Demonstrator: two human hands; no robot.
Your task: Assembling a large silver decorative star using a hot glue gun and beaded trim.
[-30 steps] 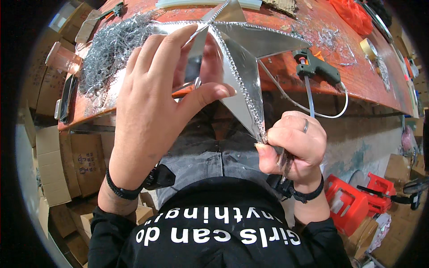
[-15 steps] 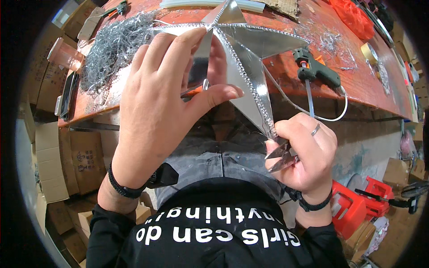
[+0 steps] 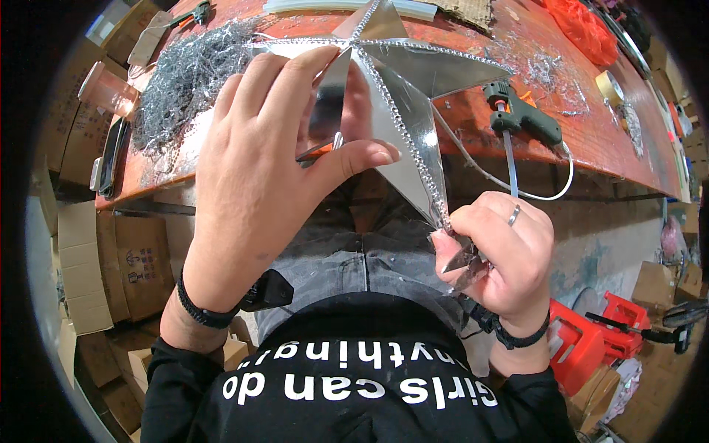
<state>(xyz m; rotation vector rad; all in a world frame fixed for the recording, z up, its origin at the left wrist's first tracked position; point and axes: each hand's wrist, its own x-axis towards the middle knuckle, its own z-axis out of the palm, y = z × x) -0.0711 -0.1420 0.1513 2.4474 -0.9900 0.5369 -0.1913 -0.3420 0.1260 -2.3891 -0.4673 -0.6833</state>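
Silver tinsel (image 3: 188, 85) heaped on the red-orange tabletop (image 3: 473, 131) | left hand (image 3: 255, 140): grip curved around a silver star (image 3: 410, 111), near its centre | star: held across the tabletop's near edge | right hand (image 3: 509, 255): grip pinching the star's nearest tip, crumpled silver strip (image 3: 467, 279) in hand | dark green glue gun (image 3: 538, 124) on the tabletop

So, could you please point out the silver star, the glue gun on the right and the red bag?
Silver star (image 3: 408, 105): head view, a facet of its lower spike.
Glue gun (image 3: 543, 125): head view, its dark green handle.
Red bag (image 3: 585, 33): head view, its crumpled middle.
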